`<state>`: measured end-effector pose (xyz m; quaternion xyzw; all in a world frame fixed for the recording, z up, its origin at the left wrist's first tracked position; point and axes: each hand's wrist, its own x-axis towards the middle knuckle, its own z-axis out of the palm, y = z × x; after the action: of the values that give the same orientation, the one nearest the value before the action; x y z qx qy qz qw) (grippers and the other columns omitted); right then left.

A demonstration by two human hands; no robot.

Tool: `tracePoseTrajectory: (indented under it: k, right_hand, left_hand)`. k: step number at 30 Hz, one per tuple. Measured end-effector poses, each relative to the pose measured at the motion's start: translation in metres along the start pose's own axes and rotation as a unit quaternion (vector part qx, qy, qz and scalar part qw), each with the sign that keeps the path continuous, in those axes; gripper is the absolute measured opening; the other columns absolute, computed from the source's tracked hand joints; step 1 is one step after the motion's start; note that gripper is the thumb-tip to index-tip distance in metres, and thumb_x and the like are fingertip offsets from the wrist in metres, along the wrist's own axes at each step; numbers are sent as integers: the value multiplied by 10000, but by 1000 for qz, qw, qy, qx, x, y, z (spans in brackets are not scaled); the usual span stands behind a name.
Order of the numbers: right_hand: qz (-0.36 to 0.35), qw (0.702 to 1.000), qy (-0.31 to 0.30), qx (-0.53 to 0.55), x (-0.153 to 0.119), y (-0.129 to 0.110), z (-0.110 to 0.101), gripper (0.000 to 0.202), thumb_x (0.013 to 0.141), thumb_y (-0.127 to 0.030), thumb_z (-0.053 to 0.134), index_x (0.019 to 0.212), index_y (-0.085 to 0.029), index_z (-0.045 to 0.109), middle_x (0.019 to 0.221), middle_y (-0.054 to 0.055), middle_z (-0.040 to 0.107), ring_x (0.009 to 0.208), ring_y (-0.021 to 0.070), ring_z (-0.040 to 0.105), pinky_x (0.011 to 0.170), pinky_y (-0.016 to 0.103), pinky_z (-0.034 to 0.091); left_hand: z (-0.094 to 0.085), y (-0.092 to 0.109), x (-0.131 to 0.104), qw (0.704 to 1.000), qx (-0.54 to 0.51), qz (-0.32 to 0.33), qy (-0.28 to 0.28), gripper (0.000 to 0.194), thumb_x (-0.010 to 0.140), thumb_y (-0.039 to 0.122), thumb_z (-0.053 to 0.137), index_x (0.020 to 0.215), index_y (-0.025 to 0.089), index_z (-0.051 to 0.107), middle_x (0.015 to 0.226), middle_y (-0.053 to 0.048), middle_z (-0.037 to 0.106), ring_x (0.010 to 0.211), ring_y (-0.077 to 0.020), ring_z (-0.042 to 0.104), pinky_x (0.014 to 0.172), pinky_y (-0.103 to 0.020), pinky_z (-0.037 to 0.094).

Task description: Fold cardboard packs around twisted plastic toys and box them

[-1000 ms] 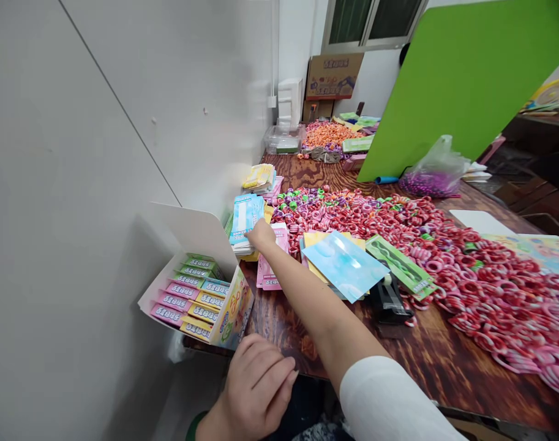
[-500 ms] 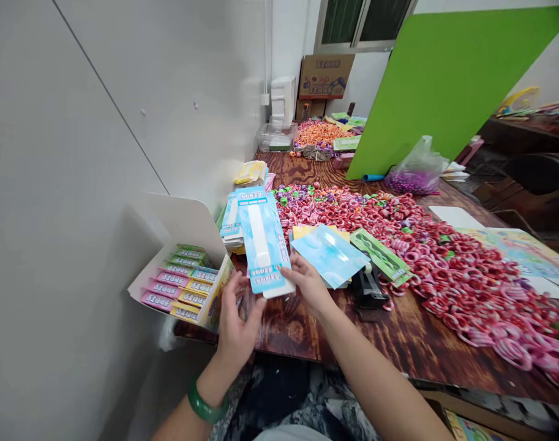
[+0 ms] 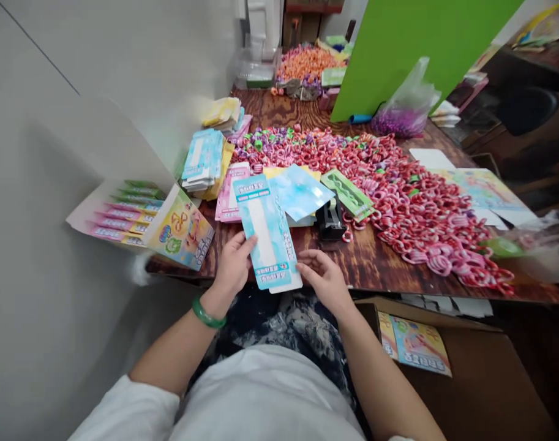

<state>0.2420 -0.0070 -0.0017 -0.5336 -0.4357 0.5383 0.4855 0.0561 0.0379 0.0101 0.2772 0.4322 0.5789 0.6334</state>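
Observation:
A flat, folded light-blue paper box (image 3: pixel 263 236) with a white window strip is tilted in front of me, over the table's near edge. My left hand (image 3: pixel 233 263) grips its left edge, thumb on top and the other fingers partly hidden beneath. On the opposite side, my right hand (image 3: pixel 327 282) has its fingers curved and apart, the thumb tip at the box's lower right edge. Beyond the box lie a pink flat box (image 3: pixel 228 199), a glossy blue sheet (image 3: pixel 302 190) and a black tape dispenser (image 3: pixel 330 220).
An open display carton (image 3: pixel 185 229) of small coloured boxes stands at left. Stacked flat boxes (image 3: pixel 203 156) sit by the wall. Red and pink rings (image 3: pixel 398 214) pile across the table (image 3: pixel 279 107), with a green card (image 3: pixel 348 195) beside them. A cardboard box (image 3: pixel 485 380) is below right.
The blue box has come nearer to my body. My left hand has closed on its left edge, while my right hand has loosened at the lower right. The view has tipped downward.

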Motion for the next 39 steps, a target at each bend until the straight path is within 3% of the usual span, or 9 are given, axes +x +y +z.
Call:
tracePoseTrajectory:
  k: [4, 7, 9, 13, 16, 21, 25, 36, 39]
  right_hand:
    - [93, 990, -103, 35, -8, 4, -11, 362, 648, -418, 803, 886, -192, 650, 788, 31, 720, 681, 161, 654, 592, 266, 492]
    - [57, 995, -71, 48, -9, 4, -17, 356, 646, -458, 793, 836, -190, 657, 729, 19, 707, 641, 156, 641, 573, 263, 491]
    - [-5, 999, -29, 33, -7, -6, -28, 352, 659, -474, 784, 839, -195, 666, 714, 12, 699, 625, 154, 624, 584, 273, 500]
    - [-112, 992, -28, -56, -4, -46, -61, 259, 751, -425, 732, 860, -194, 686, 747, 17, 691, 658, 159, 610, 623, 278, 502]
    - [-131, 969, -133, -161, -5, -78, -70, 178, 835, -350, 637, 850, -179, 687, 751, 14, 665, 652, 150, 600, 595, 256, 477]
    - [-222, 917, -152, -294, 1, -97, -49, 149, 872, -206, 524, 885, -188, 671, 768, 14, 654, 685, 157, 611, 630, 268, 473]
    - [-339, 879, 74, -328, 5, -78, -33, 95, 852, -186, 559, 903, -192, 638, 904, 70, 657, 852, 207, 610, 741, 321, 480]
    - [-132, 963, 3, -234, 6, -16, -10, 196, 745, -371, 700, 701, -196, 622, 676, -13, 595, 603, 131, 507, 570, 259, 401]
    - [-81, 971, 2, -227, 9, -11, -13, 217, 733, -397, 694, 670, -197, 636, 614, -17, 603, 575, 131, 499, 553, 260, 387]
  left_hand:
    - [9, -3, 0, 999, -24, 23, 20, 376, 655, 327, 838, 959, 169, 682, 985, -53, 758, 967, -201, 698, 878, -312, 566]
    - [5, -2, -2, 998, 42, 44, 15, 455, 720, 426, 786, 1076, 197, 617, 1097, -68, 714, 1027, -210, 677, 935, -370, 545]
    - [-3, 3, -7, 971, 166, 166, 50, 601, 743, 497, 759, 1226, 226, 527, 1260, -98, 626, 1162, -236, 616, 1033, -427, 479]
    - [-8, 26, -28, 713, 524, 464, 40, 882, 631, 538, 837, 1355, 202, 461, 1461, -179, 429, 1462, -374, 245, 1204, -545, 167]
    - [7, 47, -44, 589, 660, 449, -126, 674, 774, 473, 747, 1350, 218, 505, 1436, -157, 493, 1408, -366, 359, 1188, -559, 176]
    - [27, 58, -37, 675, 617, 150, -375, 298, 947, 405, 515, 1116, 207, 659, 1001, -22, 726, 848, -190, 668, 765, -271, 495]
    - [22, 44, -24, 750, 568, 108, -322, 290, 966, 391, 472, 1017, 194, 678, 930, 4, 719, 820, -169, 638, 719, -234, 444]
    - [11, 25, -22, 652, 675, 184, -291, 296, 998, 322, 401, 858, 182, 621, 764, -15, 635, 696, -169, 590, 643, -260, 393]
    - [9, 20, -27, 617, 705, 227, -265, 269, 964, 393, 485, 1069, 183, 616, 968, -58, 686, 874, -207, 637, 756, -301, 450]
